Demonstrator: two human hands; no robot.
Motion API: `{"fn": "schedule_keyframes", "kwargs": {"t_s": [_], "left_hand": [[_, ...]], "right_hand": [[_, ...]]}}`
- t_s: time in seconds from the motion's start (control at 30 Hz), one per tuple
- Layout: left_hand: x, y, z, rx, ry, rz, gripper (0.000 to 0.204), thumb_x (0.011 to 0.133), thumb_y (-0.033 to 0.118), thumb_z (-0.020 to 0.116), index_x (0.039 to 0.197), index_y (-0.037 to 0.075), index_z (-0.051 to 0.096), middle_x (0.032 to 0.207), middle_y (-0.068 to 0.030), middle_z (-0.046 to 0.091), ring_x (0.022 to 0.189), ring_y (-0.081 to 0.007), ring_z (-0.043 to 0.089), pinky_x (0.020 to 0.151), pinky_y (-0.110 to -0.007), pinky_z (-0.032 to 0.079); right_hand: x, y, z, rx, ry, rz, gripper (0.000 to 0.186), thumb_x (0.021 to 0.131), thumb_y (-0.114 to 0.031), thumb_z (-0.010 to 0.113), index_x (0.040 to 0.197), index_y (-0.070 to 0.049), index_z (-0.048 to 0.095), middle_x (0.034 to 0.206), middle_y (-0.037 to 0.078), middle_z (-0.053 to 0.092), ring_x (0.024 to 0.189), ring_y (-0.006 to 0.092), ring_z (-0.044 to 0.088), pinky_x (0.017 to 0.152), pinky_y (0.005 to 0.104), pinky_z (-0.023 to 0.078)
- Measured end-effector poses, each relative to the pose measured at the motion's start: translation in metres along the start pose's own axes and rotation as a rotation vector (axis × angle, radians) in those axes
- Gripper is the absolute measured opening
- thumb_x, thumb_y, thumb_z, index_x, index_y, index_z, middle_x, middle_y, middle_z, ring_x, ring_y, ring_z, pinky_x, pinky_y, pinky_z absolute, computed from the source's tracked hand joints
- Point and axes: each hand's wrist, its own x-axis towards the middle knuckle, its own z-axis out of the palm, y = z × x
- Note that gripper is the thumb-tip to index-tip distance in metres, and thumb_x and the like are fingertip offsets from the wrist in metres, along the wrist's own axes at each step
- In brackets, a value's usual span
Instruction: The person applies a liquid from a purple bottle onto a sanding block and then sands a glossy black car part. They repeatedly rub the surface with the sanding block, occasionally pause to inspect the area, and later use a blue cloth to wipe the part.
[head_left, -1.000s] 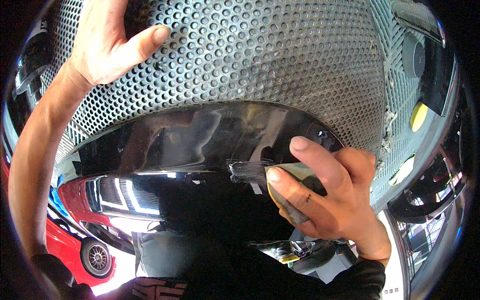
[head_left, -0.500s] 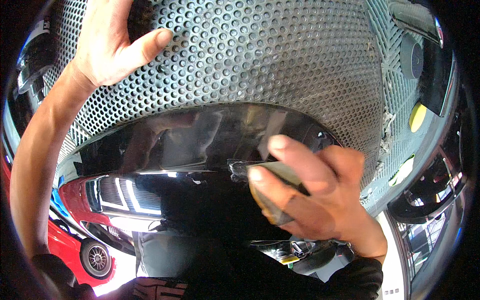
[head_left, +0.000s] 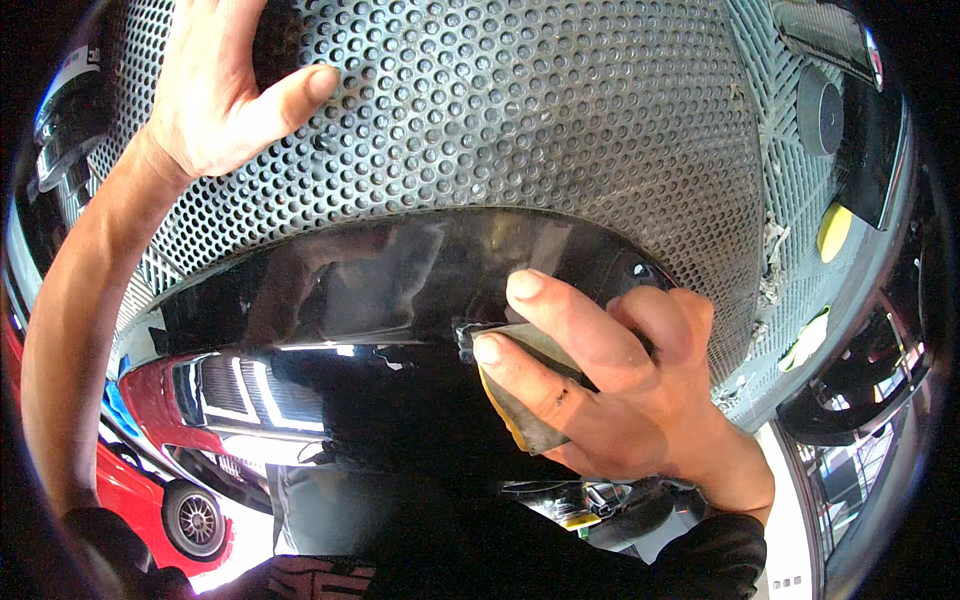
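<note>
While the left hand lies in nearly the same spot as a second ago, the head view shows the right hand shifted leftward along the glossy black panel, bringing the pad with it. In the earlier frame the pad was farther toward the panel's right end, with a broad white smear showing beside it; now only a small patch of smear shows at the pad's left edge.

The pad is on the panel, a little right of its middle. The right hand has a hold on it: one finger stretches along its top, another reaches past its upper edge over the panel, and the others bend. Beyond the panel's far edge, on the left, the left hand is spread, thumb apart; its other fingertips run out of view, and whether it presses down I cannot tell.

The panel's far edge arcs against a grey dimpled sheet. Left of the pad, a long stretch of panel runs to its left end. Past its right end are a yellow disc and pale grating; off its near left end, a red car.
</note>
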Motion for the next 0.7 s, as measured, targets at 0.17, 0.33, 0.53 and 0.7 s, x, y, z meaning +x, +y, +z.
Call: {"fn": "schedule_keyframes", "kwargs": {"t_s": [0.17,0.33,0.53,0.7], "left_hand": [[0.001,-0.001,0.013,-0.044,0.12,0.029,0.081,0.093,0.063,0.056,0.131,-0.008,0.051,0.12,-0.0233,0.052,0.108,-0.0313,0.052,0.094,-0.043,0.044],[0.0,0.001,0.009,-0.029,0.068,0.022,0.08,0.093,0.062,0.057,0.132,-0.008,0.051,0.12,-0.0232,0.052,0.108,-0.0317,0.052,0.095,-0.043,0.044],[-0.004,-0.003,-0.005,-0.021,-0.055,-0.005,0.081,0.093,0.063,0.057,0.133,-0.007,0.05,0.121,-0.023,0.051,0.109,-0.0317,0.052,0.095,-0.043,0.044],[-0.01,-0.014,0.005,-0.003,0.01,0.06,0.081,0.093,0.063,0.057,0.133,-0.007,0.05,0.122,-0.0237,0.052,0.111,-0.0318,0.052,0.096,-0.044,0.044]], "right_hand": [[-0.018,0.009,-0.008,0.073,-0.042,0.07,0.066,0.061,-0.023,0.088,0.125,-0.029,0.073,0.141,0.005,0.058,0.097,0.0258,0.049,0.091,0.0428,0.039],[-0.002,0.013,-0.012,0.166,-0.135,0.07,0.066,0.062,-0.026,0.088,0.126,-0.03,0.072,0.143,0.009,0.057,0.103,0.0278,0.05,0.095,0.0424,0.04],[-0.008,0.018,-0.013,0.041,-0.112,0.036,0.065,0.062,-0.026,0.089,0.124,-0.031,0.072,0.144,0.008,0.057,0.098,0.026,0.05,0.089,0.0393,0.042],[-0.001,0.015,-0.012,0.067,-0.092,0.018,0.064,0.061,-0.027,0.091,0.123,-0.032,0.073,0.142,0.006,0.058,0.094,0.0254,0.05,0.087,0.037,0.043]]}}
